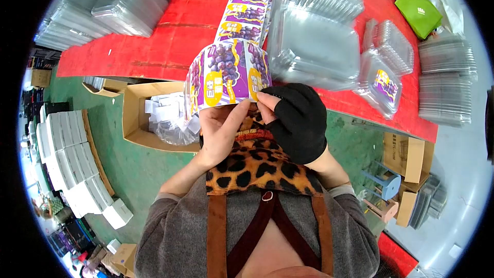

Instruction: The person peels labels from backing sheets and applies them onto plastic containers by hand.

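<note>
A strip of purple and white grape labels (225, 67) curves over the front edge of the red table. My bare left hand (221, 128) holds its lower end from beneath, thumb pressed near the edge. My right hand (298, 118), in a black glove that leaves the fingertips bare, pinches the strip's lower right corner. Both hands meet close in front of the leopard-print apron (257, 170). Behind them, more grape labels (243, 13) lie in a folded stack on the table. The undersides of the fingers are partly hidden by the strip.
Clear plastic containers (319, 46) stand stacked right of the labels. A smaller lidded container (383, 87) bears a grape label. More clear stacks (131, 2) fill the table's far left. Below the table edge (128, 69), a cardboard box (139, 134) holds white paper pieces.
</note>
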Demonstrator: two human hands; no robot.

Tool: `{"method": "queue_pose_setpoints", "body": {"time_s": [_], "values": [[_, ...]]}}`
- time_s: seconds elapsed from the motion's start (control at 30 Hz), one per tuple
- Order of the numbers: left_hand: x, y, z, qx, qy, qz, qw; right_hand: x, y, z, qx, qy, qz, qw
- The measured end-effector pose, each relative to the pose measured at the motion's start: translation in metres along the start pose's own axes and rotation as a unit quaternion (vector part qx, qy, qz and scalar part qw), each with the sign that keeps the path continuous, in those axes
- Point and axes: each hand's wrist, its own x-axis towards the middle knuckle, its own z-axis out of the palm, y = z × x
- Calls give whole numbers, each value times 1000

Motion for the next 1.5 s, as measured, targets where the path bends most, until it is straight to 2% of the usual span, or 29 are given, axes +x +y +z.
{"method": "queue_pose_setpoints", "body": {"time_s": [0.07, 0.17, 0.23, 0.33, 0.4, 0.5, 0.73, 0.9, 0.93, 1.0, 1.07, 1.1, 1.13, 1.17, 1.23, 1.27, 1.3, 1.37, 1.5], "values": [[-2, -1, -1, -18, -6, 1, 1000, -1, 1, -2, 11, 4, 2, 1000], [-3, 2, 8, 80, 17, 21, 996, -1, 1, -6, 15, 0, 7, 1000], [-2, 2, 9, 169, 1, 86, 982, 0, 1, -9, 18, -6, 13, 1000], [-1, 5, 11, 302, -9, 176, 937, 0, 0, -14, 38, -17, 35, 999], [1, 13, 11, 413, -24, 241, 878, 1, 0, -18, 67, -26, 64, 995], [1, 21, 21, 415, -33, 267, 869, 1, 2, -21, 104, -38, 96, 989], [5, 26, 25, 465, -65, 272, 840, 4, 12, -26, 108, -40, 87, 989], [9, 28, 19, 411, -98, 246, 872, 5, 16, -31, 132, -55, 137, 980], [11, 30, 16, 404, -110, 243, 875, 6, 18, -34, 173, -70, 155, 970], [13, 20, 8, 266, -57, 158, 949, 9, 26, -39, 252, -101, 189, 944], [12, 17, 3, 105, -8, 40, 994, 9, 32, -35, 378, -106, 293, 872], [17, 12, -2, 80, -13, 58, 995, 8, 35, -32, 438, -107, 342, 825], [21, 10, -6, 82, -43, 57, 994, 8, 37, -29, 453, -102, 348, 814], [24, 9, -9, 83, -73, 55, 992, 7, 37, -22, 446, -91, 333, 825], [16, 9, 0, 233, -67, 47, 969, 9, 33, -9, 432, -68, 302, 847], [14, 13, 5, 227, -87, 25, 970, 11, 29, -10, 392, -93, 311, 860], [11, 17, 9, 222, -106, 3, 969, 11, 26, -8, 405, -90, 315, 853], [9, 14, 12, 180, -58, -43, 981, 10, 22, -2, 432, -83, 322, 838], [9, 6, 2, 226, -82, -48, 969, 4, 33, 1, 507, -129, 354, 775]]}}
